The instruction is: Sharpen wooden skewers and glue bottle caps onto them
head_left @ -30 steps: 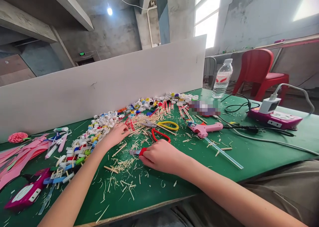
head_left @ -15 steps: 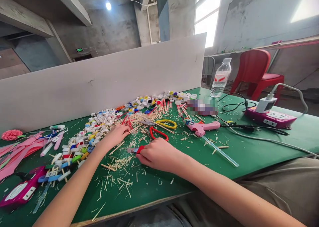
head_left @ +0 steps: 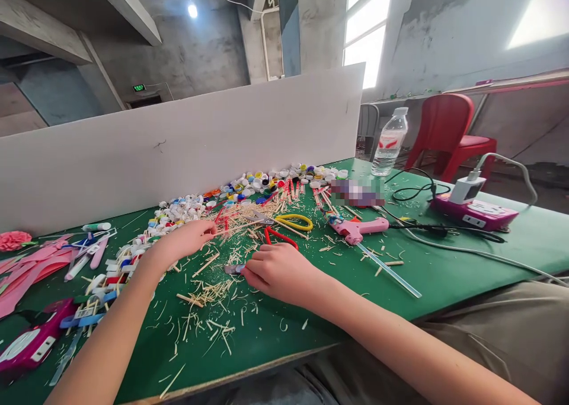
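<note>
My right hand (head_left: 278,274) is closed around a utility knife, its short metal blade (head_left: 232,269) pointing left just above the green table (head_left: 320,310). Most of the knife's handle is hidden in the fist. My left hand (head_left: 191,239) is at the left edge of a heap of thin wooden sticks (head_left: 242,221), its fingers pinched together; what is between them, if anything, is too small to tell. Beyond my right hand lie a yellow handle (head_left: 296,222) with metal jaws and a red handle loop (head_left: 281,237). Wood shavings (head_left: 213,292) are scattered below the blade.
Bottle caps (head_left: 178,212) are piled along a white board (head_left: 249,132). A pink glue gun (head_left: 355,230) with a clear glue stick lies right, near a water bottle (head_left: 390,144). Magenta power strips (head_left: 480,210) sit at both sides, with cables. Pink ribbons (head_left: 40,268) lie left.
My left hand has moved a little left and its fingers have drawn in. My right hand still holds the knife in nearly the same place. The view has shifted slightly.
</note>
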A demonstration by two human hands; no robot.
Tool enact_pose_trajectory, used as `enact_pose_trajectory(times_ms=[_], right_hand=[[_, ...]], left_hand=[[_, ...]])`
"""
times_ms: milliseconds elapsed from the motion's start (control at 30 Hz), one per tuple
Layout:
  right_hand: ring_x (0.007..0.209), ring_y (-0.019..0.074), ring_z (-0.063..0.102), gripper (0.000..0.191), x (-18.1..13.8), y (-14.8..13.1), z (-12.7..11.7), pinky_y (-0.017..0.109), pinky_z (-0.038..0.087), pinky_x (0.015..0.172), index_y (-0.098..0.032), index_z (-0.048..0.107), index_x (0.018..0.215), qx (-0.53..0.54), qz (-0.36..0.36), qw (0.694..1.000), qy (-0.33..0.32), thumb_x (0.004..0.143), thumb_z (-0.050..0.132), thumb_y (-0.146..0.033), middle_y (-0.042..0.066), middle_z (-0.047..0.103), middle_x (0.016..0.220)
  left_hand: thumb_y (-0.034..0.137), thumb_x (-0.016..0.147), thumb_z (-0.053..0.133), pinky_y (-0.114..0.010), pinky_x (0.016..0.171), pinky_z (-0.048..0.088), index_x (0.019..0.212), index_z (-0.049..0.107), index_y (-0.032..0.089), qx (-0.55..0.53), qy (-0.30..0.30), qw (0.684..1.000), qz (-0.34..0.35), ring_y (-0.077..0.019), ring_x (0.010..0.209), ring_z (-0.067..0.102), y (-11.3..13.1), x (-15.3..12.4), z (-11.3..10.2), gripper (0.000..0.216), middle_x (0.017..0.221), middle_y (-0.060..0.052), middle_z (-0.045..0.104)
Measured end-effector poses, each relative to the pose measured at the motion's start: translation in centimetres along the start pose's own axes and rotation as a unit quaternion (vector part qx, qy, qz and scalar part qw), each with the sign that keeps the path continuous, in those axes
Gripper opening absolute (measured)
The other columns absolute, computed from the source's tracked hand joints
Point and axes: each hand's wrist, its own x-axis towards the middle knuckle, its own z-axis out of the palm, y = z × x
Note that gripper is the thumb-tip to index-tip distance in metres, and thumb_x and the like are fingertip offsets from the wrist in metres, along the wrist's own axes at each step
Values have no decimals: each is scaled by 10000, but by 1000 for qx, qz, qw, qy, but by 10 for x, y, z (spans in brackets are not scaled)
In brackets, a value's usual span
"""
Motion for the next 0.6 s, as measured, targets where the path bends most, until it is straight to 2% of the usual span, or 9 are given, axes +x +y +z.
enact_pose_trajectory(times_ms=[100,233,333,467,600], right_hand=[[749,149,513,383,2,2,-3,299,349,681,-176,636,804,-22,18,999,16,1017,353,-323,36,638,786],[899,205,536,300,2,4,-4,351,407,800,-149,657,949,-80,48,995,-20,998,407,-308,96,637,991],[949,237,551,293,-1,5,-1,383,430,838,-129,655,1003,-103,56,992,-55,988,429,-315,132,622,1072],[930,241,576,307,-3,5,3,391,444,833,-133,656,976,-95,54,991,-72,995,406,-309,125,639,1013],[903,231,594,283,-4,5,4,387,454,820,-139,650,956,-77,53,992,-79,990,425,-306,114,649,984]], left_hand=[[385,872,428,-290,640,397,853,555,234,-56,32,998,9,-185,730,550,-6,5,1,198,849,-26,622],[369,878,448,-302,706,465,999,508,222,-206,108,972,34,-176,789,576,-2,19,13,200,979,-49,619],[260,852,465,-309,749,505,1035,454,202,-344,155,926,31,-162,814,592,10,26,22,192,999,-63,603],[231,857,443,-310,754,531,945,421,202,-489,191,851,20,-119,724,562,24,28,29,95,858,-4,529],[196,857,462,-237,657,496,901,406,216,-603,201,771,45,-76,601,452,35,25,33,73,720,51,418]])
